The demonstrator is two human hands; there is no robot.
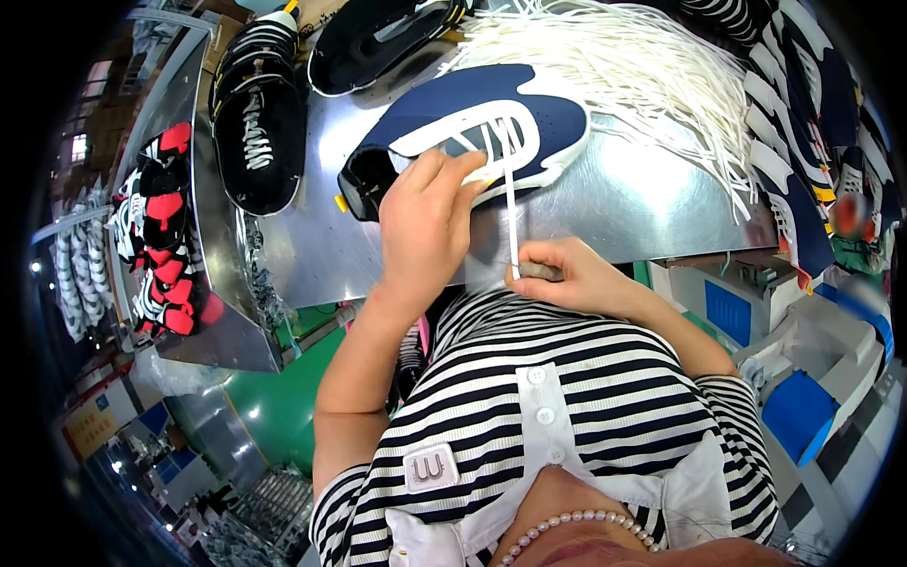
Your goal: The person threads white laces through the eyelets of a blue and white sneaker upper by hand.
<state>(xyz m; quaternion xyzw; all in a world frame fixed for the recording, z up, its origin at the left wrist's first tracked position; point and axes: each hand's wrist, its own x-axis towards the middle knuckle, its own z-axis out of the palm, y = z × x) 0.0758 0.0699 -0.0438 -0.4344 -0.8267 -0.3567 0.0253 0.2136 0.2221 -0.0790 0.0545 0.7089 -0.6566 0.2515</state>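
A navy and white shoe upper (435, 102) with a black lining lies on the metal table, its toe pointing right. White lacing crosses its throat, and one end of the shoelace (511, 203) runs taut from the eyelets toward me. My right hand (578, 275) is closed on that end, near the table's front edge. A small grey-brown piece (540, 271) shows at its fingers; I cannot tell what it is. My left hand (427, 215) is closed in a pinch at the near side of the upper, beside the eyelets. Its fingertips partly cover the lacing.
A large heap of white laces (624, 66) lies behind the shoe upper. Black shoes (255, 142) stand at the left, and more navy and white uppers (789, 189) are stacked at the right. The metal table (624, 203) ends close to my body. Grey bins (803, 350) stand lower right.
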